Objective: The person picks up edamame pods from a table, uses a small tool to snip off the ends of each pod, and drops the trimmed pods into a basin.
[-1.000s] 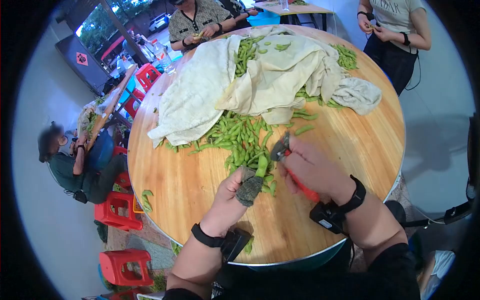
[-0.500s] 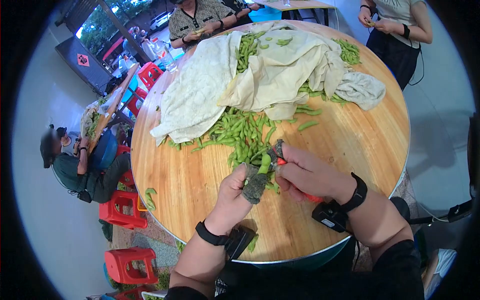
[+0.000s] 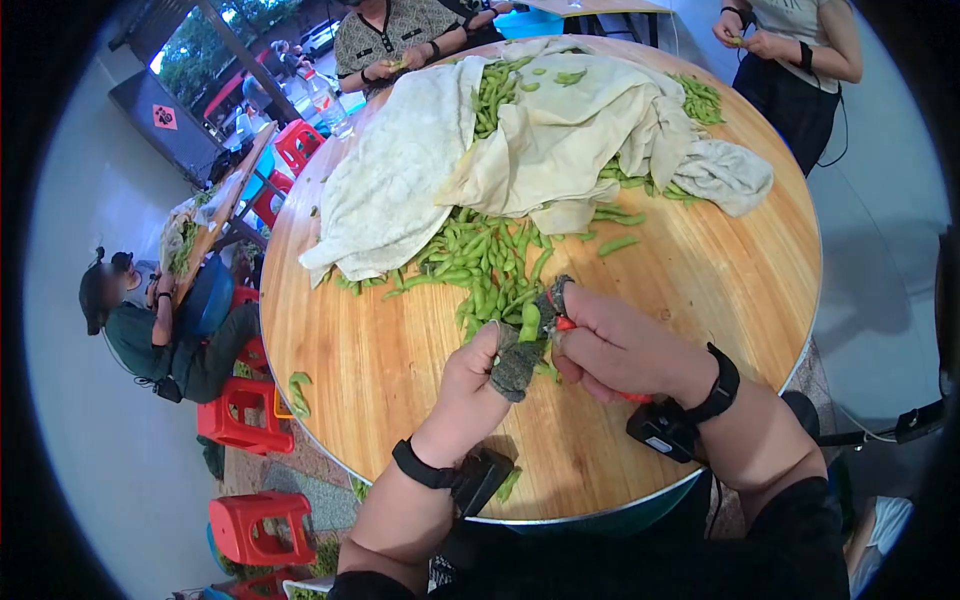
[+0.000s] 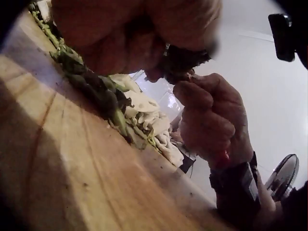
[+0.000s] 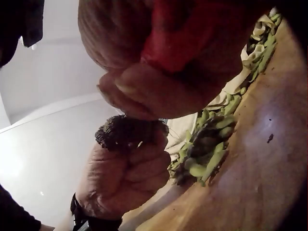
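Note:
My left hand [image 3: 468, 385] pinches a green soybean pod [image 3: 529, 322], which stands up from its thumb, covered by a grey cloth finger sleeve [image 3: 514, 370]. Close against it, my right hand [image 3: 622, 345] has its fingers curled round a red-handled tool [image 3: 636, 397]; the working end is hidden between the hands. A second dark sleeve [image 3: 556, 296] covers a right fingertip, right at the pod. In the right wrist view the red handle [image 5: 178, 38] crosses the palm, with the left hand [image 5: 132, 173] below. Loose soybean pods [image 3: 475, 262] lie piled just beyond both hands.
Cream cloths [image 3: 545, 165] cover more pods on the round wooden table [image 3: 690, 290]. Stray pods [image 3: 299, 392] lie near its left edge. Red stools [image 3: 262, 528] stand at the left. Other people sit or stand around, one at the far right [image 3: 790, 70].
My right hand, apart from the left a second ago, has moved left to meet it at the pod. Over the last half second both hands have barely shifted.

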Tool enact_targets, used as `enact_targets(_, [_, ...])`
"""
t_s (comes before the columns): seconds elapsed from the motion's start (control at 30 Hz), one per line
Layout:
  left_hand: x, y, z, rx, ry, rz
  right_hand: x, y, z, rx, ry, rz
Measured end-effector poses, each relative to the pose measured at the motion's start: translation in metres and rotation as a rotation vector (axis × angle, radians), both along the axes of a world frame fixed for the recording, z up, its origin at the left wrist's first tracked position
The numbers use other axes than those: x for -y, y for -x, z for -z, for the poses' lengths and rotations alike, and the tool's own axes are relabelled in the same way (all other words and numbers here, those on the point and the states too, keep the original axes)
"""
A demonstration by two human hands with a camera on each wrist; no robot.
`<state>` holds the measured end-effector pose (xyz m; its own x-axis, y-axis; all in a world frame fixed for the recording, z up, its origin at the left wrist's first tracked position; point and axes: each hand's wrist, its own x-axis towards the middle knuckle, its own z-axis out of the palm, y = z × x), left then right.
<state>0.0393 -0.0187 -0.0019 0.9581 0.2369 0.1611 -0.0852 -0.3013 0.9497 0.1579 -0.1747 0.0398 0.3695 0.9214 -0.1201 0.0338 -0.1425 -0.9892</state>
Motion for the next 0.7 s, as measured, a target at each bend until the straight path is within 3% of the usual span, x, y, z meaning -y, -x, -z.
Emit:
enact_targets(0.1, [0.0,-0.001,0.002,-0.015,-0.003,0.028,0.0,-0.001,0.0,0.039,0.035,-0.014])
enact_targets(0.2, [0.0,0.0,0.003,0.049,-0.17,0.041,0.001,0.001,-0.004,0.091,0.033,-0.012])
enact_targets(0.27, [0.0,-0.001,0.005,0.174,-0.437,0.004,-0.001,0.001,-0.005,0.121,0.06,0.014])
enact_targets(0.4, [0.004,0.0,-0.003,0.178,-0.574,-0.006,-0.005,0.003,0.005,0.176,0.057,0.065])
enact_targets(0.47, [0.004,0.002,-0.003,0.149,-0.652,-0.045,-0.006,0.005,0.004,0.08,0.076,0.092])
enact_targets(0.6, [0.002,0.001,0.003,0.194,-0.619,-0.038,-0.006,-0.002,0.016,-0.089,0.022,0.045])
enact_targets(0.7, [0.005,0.004,-0.001,0.04,-0.406,-0.081,-0.006,-0.002,0.015,-0.096,-0.046,0.076])
